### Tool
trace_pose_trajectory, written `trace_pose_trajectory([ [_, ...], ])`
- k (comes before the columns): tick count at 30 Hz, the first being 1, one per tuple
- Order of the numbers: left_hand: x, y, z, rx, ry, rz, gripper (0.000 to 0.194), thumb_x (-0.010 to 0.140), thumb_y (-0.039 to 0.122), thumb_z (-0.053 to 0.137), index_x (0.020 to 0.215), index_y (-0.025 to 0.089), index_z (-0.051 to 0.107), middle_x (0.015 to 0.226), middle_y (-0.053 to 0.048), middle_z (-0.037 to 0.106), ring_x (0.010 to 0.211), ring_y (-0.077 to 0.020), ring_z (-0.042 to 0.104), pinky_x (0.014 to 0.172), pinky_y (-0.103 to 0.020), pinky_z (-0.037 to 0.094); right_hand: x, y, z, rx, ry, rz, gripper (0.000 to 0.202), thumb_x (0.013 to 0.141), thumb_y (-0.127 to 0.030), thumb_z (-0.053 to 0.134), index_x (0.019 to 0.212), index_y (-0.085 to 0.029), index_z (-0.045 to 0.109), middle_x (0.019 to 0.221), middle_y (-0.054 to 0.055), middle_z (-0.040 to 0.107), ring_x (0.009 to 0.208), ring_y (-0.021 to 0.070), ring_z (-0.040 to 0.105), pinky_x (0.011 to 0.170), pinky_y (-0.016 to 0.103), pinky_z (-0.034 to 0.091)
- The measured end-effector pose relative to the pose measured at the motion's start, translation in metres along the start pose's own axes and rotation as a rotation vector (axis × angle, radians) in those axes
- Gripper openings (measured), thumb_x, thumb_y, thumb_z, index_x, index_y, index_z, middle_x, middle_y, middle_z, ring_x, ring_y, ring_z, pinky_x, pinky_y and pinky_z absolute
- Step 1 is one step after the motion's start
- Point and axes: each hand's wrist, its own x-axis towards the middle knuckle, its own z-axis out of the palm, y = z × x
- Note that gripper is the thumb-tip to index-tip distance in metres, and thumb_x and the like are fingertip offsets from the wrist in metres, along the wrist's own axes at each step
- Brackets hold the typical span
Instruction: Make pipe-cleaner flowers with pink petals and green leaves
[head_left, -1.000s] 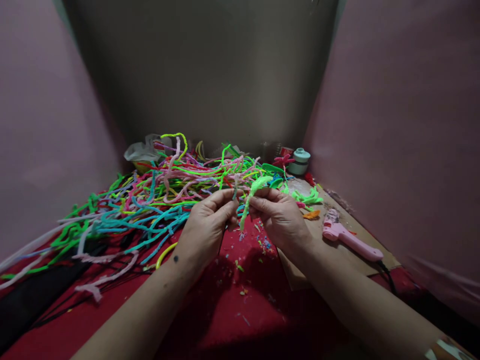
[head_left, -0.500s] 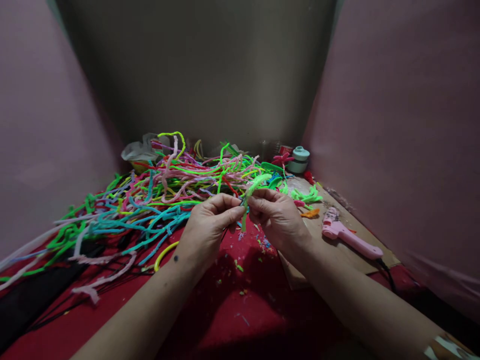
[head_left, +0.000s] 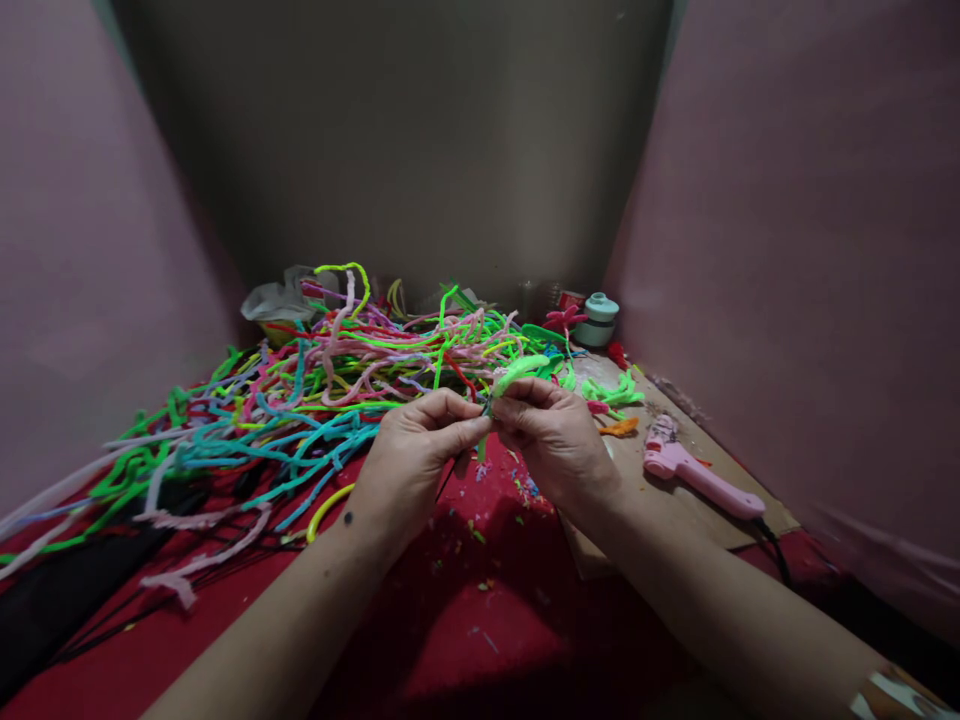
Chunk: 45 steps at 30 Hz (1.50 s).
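Between my two hands is a light green fuzzy pipe cleaner piece point(head_left: 523, 370), its curved end arching up over my right fingers and a short tail hanging below. My right hand point(head_left: 556, 432) is closed in a pinch on it. My left hand point(head_left: 420, 445) pinches right beside, fingertips touching or nearly touching the right ones. A thin dark stem point(head_left: 444, 482) runs down from the left fingertips. The exact point where stem and green piece meet is hidden by my fingers.
A tangled heap of coloured pipe cleaners point(head_left: 375, 365) spreads behind and left. On the right, a pink hot glue gun point(head_left: 701, 478) lies on a cardboard sheet point(head_left: 667, 520), near green fuzzy pieces point(head_left: 615, 392). A mint-coloured jar point(head_left: 598, 322) stands behind. Scraps dot the red cloth point(head_left: 480, 640).
The curved end of the green piece has tipped lower and to the right, and its tail has shifted slightly left. Both hands stay in nearly the same place.
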Motion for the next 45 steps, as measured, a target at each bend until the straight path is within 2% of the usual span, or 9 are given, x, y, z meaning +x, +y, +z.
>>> trace_pose_trajectory([
  [8,-0.001,-0.002,0.000,-0.012,-0.015,0.007,0.013,0.064,0.017,0.069,0.064,0.015,0.056,0.051,0.005,0.052,0.044,-0.0041,0.040,0.044,-0.017,0.030,0.001,0.001,-0.001,0.064,0.018,0.081,0.019,0.048,-0.013,0.079,0.058,-0.017,0.063,0.053,-0.005,0.056,0.047,0.0051,0.041,0.047,0.021,0.029],
  [13,0.000,-0.001,-0.004,-0.039,-0.073,-0.021,0.014,0.064,0.017,0.070,0.063,0.015,0.057,0.050,0.007,0.050,0.042,-0.0032,0.039,0.043,-0.017,0.029,0.002,0.000,-0.003,0.067,-0.069,0.166,0.017,0.051,-0.015,0.078,0.059,-0.017,0.064,0.054,-0.004,0.056,0.050,0.0067,0.045,0.051,0.023,0.032],
  [22,0.002,-0.003,-0.004,-0.058,-0.101,-0.042,0.014,0.064,0.020,0.071,0.062,0.014,0.058,0.050,0.006,0.052,0.042,-0.0036,0.041,0.043,-0.017,0.031,0.000,0.002,-0.007,-0.051,-0.141,0.049,0.014,0.059,-0.018,0.075,0.056,-0.015,0.062,0.055,-0.004,0.050,0.052,0.0069,0.039,0.054,0.026,0.030],
  [26,-0.001,0.001,-0.002,0.101,-0.065,0.027,0.015,0.069,0.024,0.067,0.064,0.014,0.057,0.051,0.005,0.050,0.044,-0.0051,0.041,0.045,-0.019,0.032,0.000,0.003,-0.005,-0.006,-0.132,0.052,0.013,0.059,-0.019,0.076,0.059,-0.015,0.064,0.056,-0.004,0.050,0.052,0.0067,0.040,0.053,0.024,0.029],
  [30,-0.003,-0.001,0.001,0.394,-0.004,0.166,0.015,0.078,0.029,0.057,0.075,0.015,0.060,0.059,0.003,0.053,0.049,-0.0076,0.045,0.047,-0.021,0.035,-0.001,0.003,-0.002,0.025,-0.101,0.016,0.013,0.059,-0.016,0.076,0.059,-0.015,0.063,0.056,-0.004,0.049,0.054,0.0064,0.040,0.054,0.023,0.029],
  [34,-0.003,-0.016,0.002,0.817,0.149,0.579,0.022,0.080,0.027,0.056,0.099,0.015,0.056,0.084,-0.004,0.062,0.074,-0.0151,0.057,0.065,-0.026,0.045,-0.003,0.005,-0.001,0.022,-0.052,-0.017,0.017,0.062,-0.017,0.073,0.057,-0.015,0.057,0.056,-0.006,0.042,0.053,0.0064,0.035,0.052,0.023,0.025],
  [38,-0.004,-0.027,0.002,1.333,0.223,0.925,0.019,0.082,0.024,0.052,0.097,0.012,0.055,0.081,-0.008,0.063,0.074,-0.0199,0.057,0.066,-0.031,0.044,-0.005,0.011,0.000,0.008,0.003,-0.020,0.018,0.064,-0.019,0.072,0.057,-0.015,0.055,0.056,-0.006,0.042,0.053,0.0068,0.035,0.051,0.024,0.025],
  [41,-0.003,-0.026,0.001,1.463,0.241,1.003,0.011,0.084,0.021,0.049,0.086,0.014,0.057,0.069,-0.005,0.061,0.065,-0.0190,0.055,0.060,-0.030,0.041,-0.005,0.015,0.002,0.028,0.043,-0.025,0.015,0.063,-0.018,0.071,0.058,-0.015,0.057,0.055,-0.006,0.044,0.053,0.0070,0.037,0.052,0.024,0.027],
  [45,-0.001,-0.023,-0.003,1.387,0.204,1.024,0.011,0.084,0.015,0.047,0.080,0.016,0.057,0.066,-0.004,0.061,0.064,-0.0171,0.056,0.062,-0.028,0.041,-0.005,0.016,0.004,0.049,0.063,-0.023,0.011,0.061,-0.016,0.072,0.059,-0.015,0.061,0.058,-0.005,0.050,0.053,0.0071,0.040,0.053,0.023,0.028],
])
